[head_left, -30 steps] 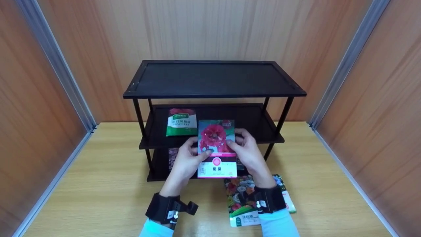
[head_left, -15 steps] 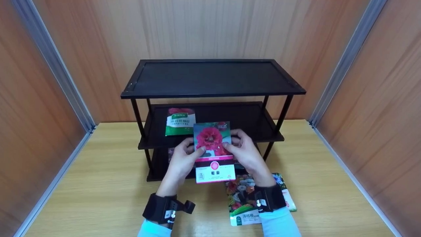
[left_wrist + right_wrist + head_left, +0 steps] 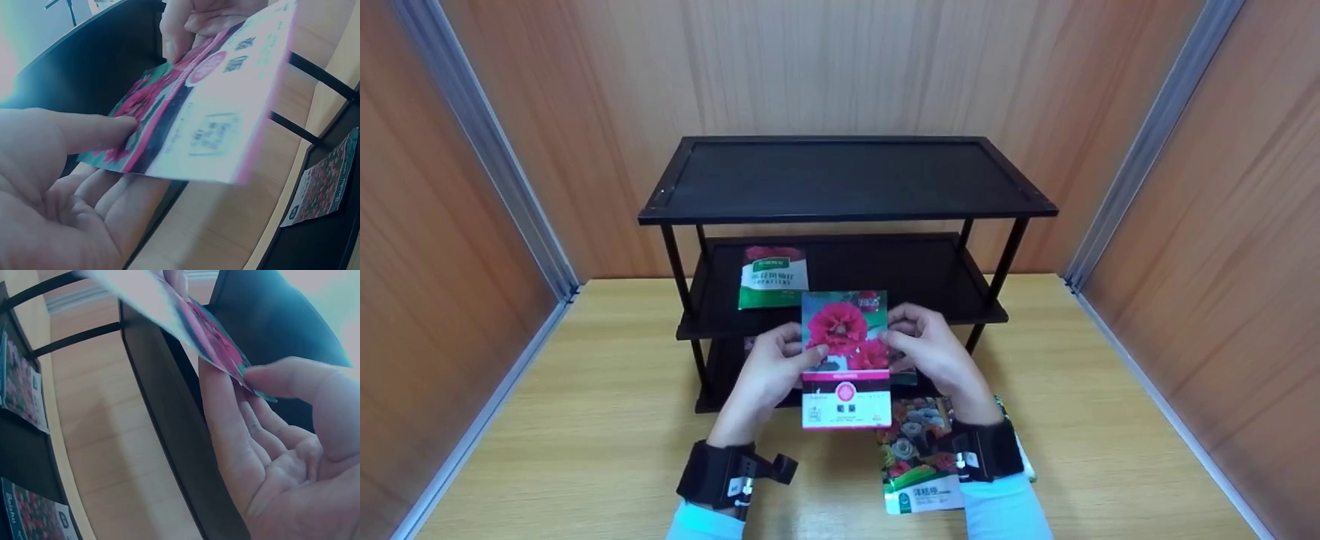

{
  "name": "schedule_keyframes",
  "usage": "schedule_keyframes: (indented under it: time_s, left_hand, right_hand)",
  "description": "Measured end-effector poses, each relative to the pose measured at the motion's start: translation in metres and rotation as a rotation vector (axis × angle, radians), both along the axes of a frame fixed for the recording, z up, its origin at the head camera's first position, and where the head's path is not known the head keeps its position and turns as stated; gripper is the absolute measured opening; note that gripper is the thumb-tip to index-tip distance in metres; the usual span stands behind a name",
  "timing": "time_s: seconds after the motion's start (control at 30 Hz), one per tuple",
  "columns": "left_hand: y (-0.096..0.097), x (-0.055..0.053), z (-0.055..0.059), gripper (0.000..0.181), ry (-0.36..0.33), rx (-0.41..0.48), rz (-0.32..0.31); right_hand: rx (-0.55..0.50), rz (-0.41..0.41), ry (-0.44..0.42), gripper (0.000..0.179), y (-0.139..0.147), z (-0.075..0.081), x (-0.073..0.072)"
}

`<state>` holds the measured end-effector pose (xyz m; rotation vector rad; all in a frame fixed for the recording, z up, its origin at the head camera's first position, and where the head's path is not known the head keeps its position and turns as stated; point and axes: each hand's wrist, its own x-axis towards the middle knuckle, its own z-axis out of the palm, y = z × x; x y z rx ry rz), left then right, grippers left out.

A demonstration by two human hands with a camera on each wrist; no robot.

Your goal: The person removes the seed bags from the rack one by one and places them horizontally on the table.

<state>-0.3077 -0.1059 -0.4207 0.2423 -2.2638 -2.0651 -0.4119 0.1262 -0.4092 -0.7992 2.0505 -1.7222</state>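
Both hands hold a flower seed packet (image 3: 844, 330) with pink blossoms and a white lower panel, front face up, before the black rack (image 3: 847, 180). My left hand (image 3: 772, 367) pinches its left edge, thumb on the front and fingers behind. On the opposite edge, my right hand (image 3: 934, 356) pinches it the same way, as the right wrist view shows its thumb over the packet (image 3: 219, 343) and fingers beneath. Behind the hands, a green-and-white seed packet (image 3: 772, 279) lies on the middle shelf, at its left part.
On the table, a seed packet with multicoloured flowers (image 3: 911, 450) lies under the right forearm, overlapping another packet (image 3: 1029, 461) mostly hidden there. The bottom shelf bears packets, including a red-flowered packet (image 3: 323, 183) and a pink-flowered packet (image 3: 22, 388). Wooden panels (image 3: 840, 67) enclose the back and sides.
The pink-flowered packet has come lower and nearer to me, and slightly left, with both hands around it. The right hand's thumb has slid outward toward the packet's right edge.
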Motion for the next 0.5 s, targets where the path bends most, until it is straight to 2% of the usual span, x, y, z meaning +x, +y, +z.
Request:
schedule_keyframes:
  time_s: [0.17, 0.37, 0.5]
  left_hand:
    - [-0.011, 0.006, 0.002, 0.033, -0.069, -0.03, -0.103]
    - [-0.026, 0.015, -0.003, 0.032, -0.112, -0.128, -0.258]
    - [-0.03, 0.013, -0.011, 0.027, -0.147, -0.174, -0.287]
  right_hand:
    - [0.043, 0.083, -0.001, 0.014, 0.003, -0.002, 0.001]
    - [0.197, 0.234, -0.003, 0.02, 0.006, -0.008, 0.0]
    - [0.291, 0.25, 0.002, 0.018, 0.003, -0.016, -0.003]
